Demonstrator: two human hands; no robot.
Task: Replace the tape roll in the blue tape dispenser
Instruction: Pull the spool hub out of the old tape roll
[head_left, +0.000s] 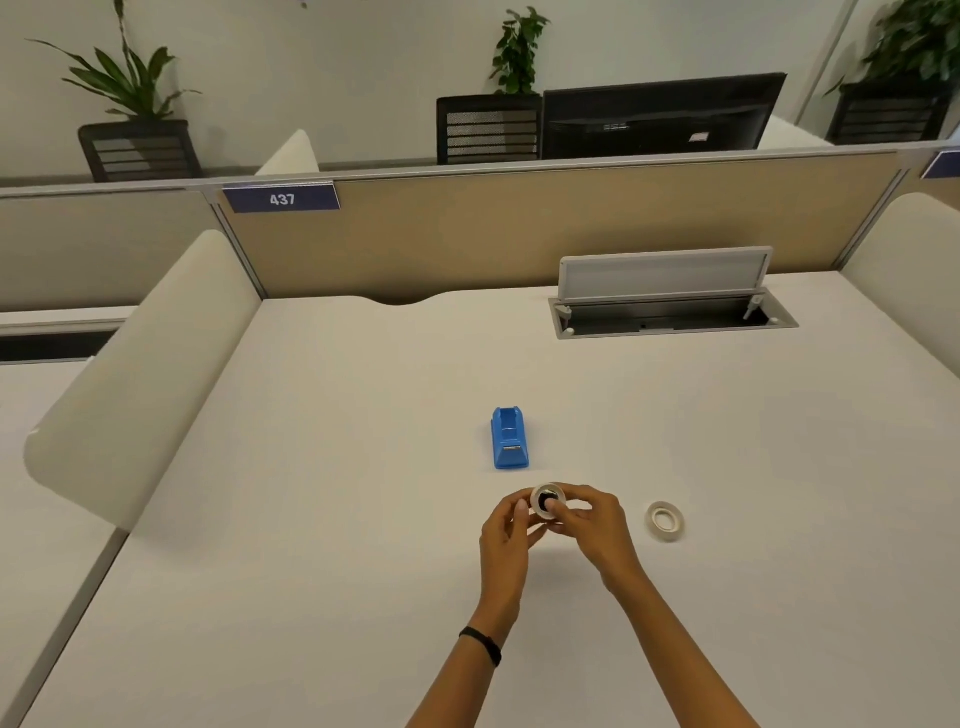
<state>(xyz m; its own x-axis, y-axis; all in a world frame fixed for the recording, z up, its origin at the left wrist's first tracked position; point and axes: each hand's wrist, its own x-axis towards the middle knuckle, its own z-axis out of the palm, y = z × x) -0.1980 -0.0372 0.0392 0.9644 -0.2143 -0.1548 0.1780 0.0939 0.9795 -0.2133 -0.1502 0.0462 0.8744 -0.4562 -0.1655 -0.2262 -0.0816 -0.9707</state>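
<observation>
Two hands, the left hand (506, 535) and right hand (597, 527), pinch one tape roll (548, 501) between them just nearer than the blue tape dispenser (510, 438), with a second roll (665, 521) lying on the desk (311, 519) to its right.

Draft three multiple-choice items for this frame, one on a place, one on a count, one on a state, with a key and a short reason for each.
1. Where does the loose tape roll lie?
A. On the desk, to the right of the hands
B. Inside the dispenser
C. In the open cable tray

2. How many tape rolls are in view?
A. One
B. Two
C. Four

3. What state is the blue tape dispenser in?
A. Held in the left hand
B. Tipped on its side
C. Standing on the desk, untouched by either hand

Key: 1 A, it rests flat on the desk beside the right hand. 2 B, one lies loose and the held tape roll, with a dark hub in its core, sits between the left hand and the right. 3 C, it stands beyond both hands.
</observation>
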